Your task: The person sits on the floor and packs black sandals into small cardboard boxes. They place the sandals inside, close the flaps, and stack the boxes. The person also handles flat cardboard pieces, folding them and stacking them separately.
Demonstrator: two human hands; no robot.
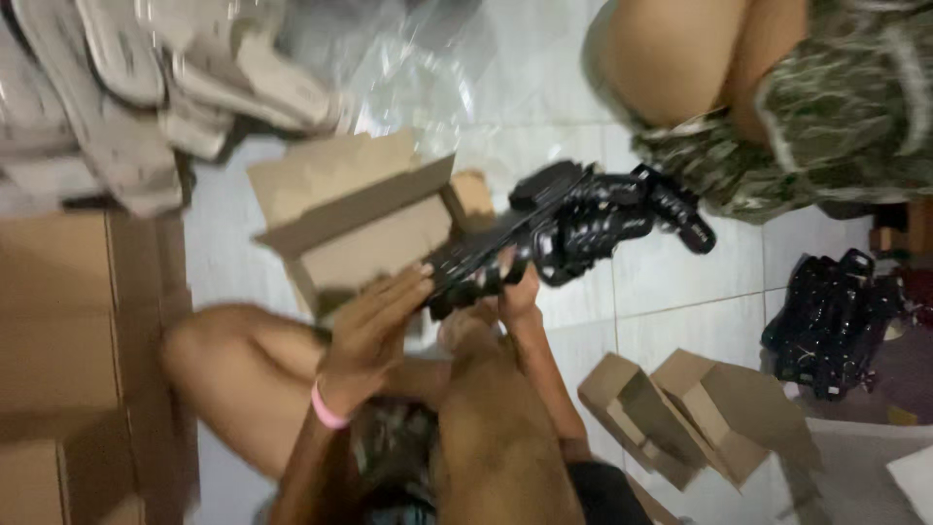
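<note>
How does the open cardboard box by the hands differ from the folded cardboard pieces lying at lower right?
The open cardboard box stands opened up, flaps raised, showing its inside; the folded cardboard pieces lie loosely on the tile floor, not set up as a box. The box sits right beside the left hand and the black strapped item that both hands grip; the pieces lie apart from the right hand, untouched. Both are plain brown cardboard.

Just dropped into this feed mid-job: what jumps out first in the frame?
A glossy black plastic assembly at centre, gripped at its near end by both the left hand and the right hand. Just behind the left hand sits an open brown cardboard box on the pale tiled floor. Another person's bare knee fills the top right, and more black parts lie at the right edge.
</note>
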